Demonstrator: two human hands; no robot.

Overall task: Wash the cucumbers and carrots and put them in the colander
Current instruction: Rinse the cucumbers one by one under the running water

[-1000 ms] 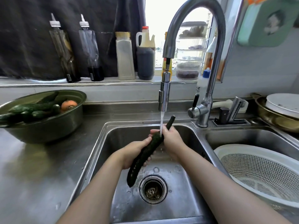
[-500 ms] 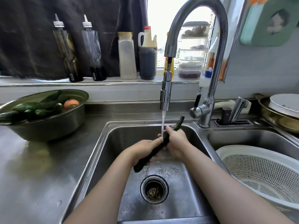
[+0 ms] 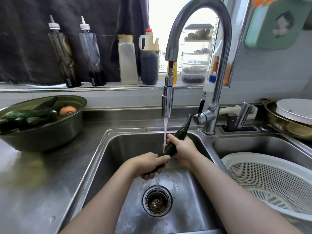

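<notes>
1. A cucumber (image 3: 181, 130) slants over the left sink basin (image 3: 109, 149). Its free tip points toward 1 o'clock, and its lower end runs toward 7 o'clock.
2. The left hand (image 3: 149, 163) holds the lower end, with its fingers curled fully round it and its fingertips showing underneath.
3. The right hand (image 3: 184, 148) grips the cucumber's middle, with the thumb laid along the top and the fingers wrapped round the far side.
4. The water stream (image 3: 165, 130) falls from the pull-down faucet head (image 3: 167, 100) at 12 o'clock. It strikes the cucumber between the two hands.
5. The drain (image 3: 157, 200) lies at 6 o'clock from the hands.
6. A white colander (image 3: 270, 179) sits in the right basin (image 3: 253, 146), at 4 o'clock from the hands.
7. A green bowl (image 3: 43, 134) stands on the steel counter (image 3: 33, 183) at 9 o'clock. It holds more cucumbers (image 3: 25, 115) and a carrot (image 3: 67, 110).
</notes>
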